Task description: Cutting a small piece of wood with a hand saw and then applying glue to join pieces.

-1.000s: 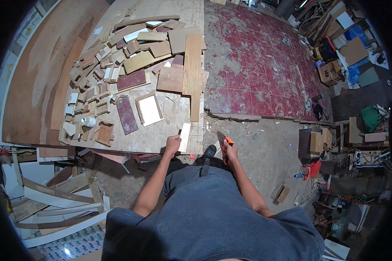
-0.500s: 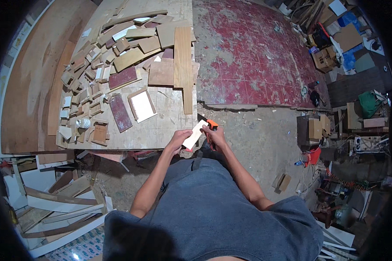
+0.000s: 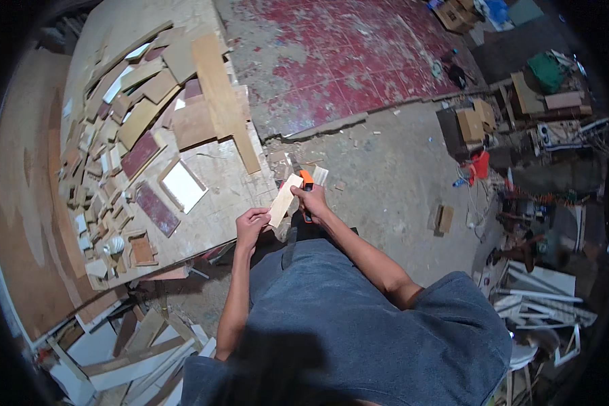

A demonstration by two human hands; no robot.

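Observation:
My left hand (image 3: 250, 224) grips the lower end of a thin pale wood strip (image 3: 283, 200), held tilted in front of my body. At the strip's upper end my right hand (image 3: 312, 201) holds an orange-handled cutter (image 3: 306, 181), its tip touching the wood. Both hands hover just off the near right corner of a wooden worktable (image 3: 216, 210).
The table carries several wood offcuts (image 3: 122, 135), a long plank (image 3: 224, 101), a white-faced panel (image 3: 183, 185) and a dark red strip (image 3: 155, 207). Red tiled floor (image 3: 331, 61) lies beyond. Boxes and clutter (image 3: 514, 135) fill the right; loose boards (image 3: 128, 345) lie lower left.
I lifted the pale strip off the table edge and brought it to my body. My right hand came up with the cutter to meet it. The view swung left.

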